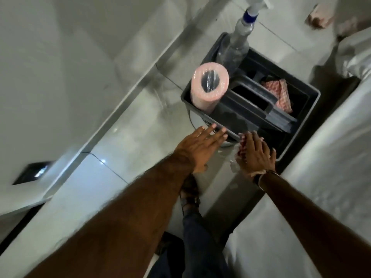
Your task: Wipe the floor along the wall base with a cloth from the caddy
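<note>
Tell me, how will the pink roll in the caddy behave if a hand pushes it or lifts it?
The roll stands on end at the caddy corner, taller than the wall, so a push near its top may tip it. It looks like wound sheet around a hollow core, so probably light. On its side it would likely roll.

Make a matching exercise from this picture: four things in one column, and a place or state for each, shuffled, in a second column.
Things
1. roll
2. spray bottle
3. checked cloth
4. right hand

Places or states
A. lying in the caddy's compartment on the bed side
B. standing in the caddy's far corner, nozzle up
C. at the caddy's near rim, on a white-and-red cloth
D. upright in the caddy's wall-side compartment

Pairs: 1-D, 2-B, 3-A, 4-C
</note>
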A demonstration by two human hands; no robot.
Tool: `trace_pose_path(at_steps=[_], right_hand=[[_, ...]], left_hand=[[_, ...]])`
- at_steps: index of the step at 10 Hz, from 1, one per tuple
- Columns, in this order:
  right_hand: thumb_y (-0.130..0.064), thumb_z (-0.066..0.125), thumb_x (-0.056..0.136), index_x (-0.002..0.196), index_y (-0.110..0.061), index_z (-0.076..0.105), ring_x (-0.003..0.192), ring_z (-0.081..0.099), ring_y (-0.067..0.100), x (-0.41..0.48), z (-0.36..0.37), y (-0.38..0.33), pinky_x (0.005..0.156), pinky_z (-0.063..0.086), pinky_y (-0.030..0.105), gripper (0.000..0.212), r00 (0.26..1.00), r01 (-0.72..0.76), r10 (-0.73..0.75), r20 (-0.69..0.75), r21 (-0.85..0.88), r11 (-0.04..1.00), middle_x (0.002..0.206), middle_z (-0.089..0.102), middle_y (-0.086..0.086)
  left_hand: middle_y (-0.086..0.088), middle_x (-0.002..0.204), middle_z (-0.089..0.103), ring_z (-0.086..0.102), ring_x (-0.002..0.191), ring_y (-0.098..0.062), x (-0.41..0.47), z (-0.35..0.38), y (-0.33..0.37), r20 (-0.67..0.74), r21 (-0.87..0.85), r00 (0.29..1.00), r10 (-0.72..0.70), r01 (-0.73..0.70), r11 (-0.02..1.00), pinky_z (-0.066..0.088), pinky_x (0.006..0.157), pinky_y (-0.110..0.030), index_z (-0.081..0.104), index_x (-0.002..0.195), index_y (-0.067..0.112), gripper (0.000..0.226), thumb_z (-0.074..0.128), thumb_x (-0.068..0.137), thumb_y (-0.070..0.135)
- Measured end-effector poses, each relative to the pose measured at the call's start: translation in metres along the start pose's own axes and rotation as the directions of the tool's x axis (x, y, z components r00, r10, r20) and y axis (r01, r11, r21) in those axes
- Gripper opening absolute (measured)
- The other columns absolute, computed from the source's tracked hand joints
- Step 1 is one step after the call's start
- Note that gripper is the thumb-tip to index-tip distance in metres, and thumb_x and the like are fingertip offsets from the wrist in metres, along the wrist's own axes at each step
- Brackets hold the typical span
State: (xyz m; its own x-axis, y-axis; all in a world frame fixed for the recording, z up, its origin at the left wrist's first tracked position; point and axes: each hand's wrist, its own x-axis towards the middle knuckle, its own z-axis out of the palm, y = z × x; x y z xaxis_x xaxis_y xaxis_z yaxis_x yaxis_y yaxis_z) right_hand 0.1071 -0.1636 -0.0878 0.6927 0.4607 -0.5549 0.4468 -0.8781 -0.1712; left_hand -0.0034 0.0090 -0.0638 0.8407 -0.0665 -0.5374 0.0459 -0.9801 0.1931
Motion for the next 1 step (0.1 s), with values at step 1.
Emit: trace_pose_path(at_steps=[1], right_hand=[[-0.048, 0.062, 0.090, 0.156, -0.031, -0.010, 0.153, 0.001, 0.035, -0.0359, 0.0100, 0.0326, 0.123, 0.008, 0.063, 0.099, 0.997, -0.079, 0.079, 0.025, 0.020, 0.997, 0.168, -0.003, 0.007]], left_hand=[[-0.005, 0.171, -0.009, -0.006, 0.157, -0.030, -0.0337, 0.0027, 0.0096, -0.067, -0.090, 0.994, 0.090, -0.096, 0.991, -0.003, 0.124, -0.043, -0.002, 0.163, 0.019, 0.104, 0.069, 0.090, 0.038]])
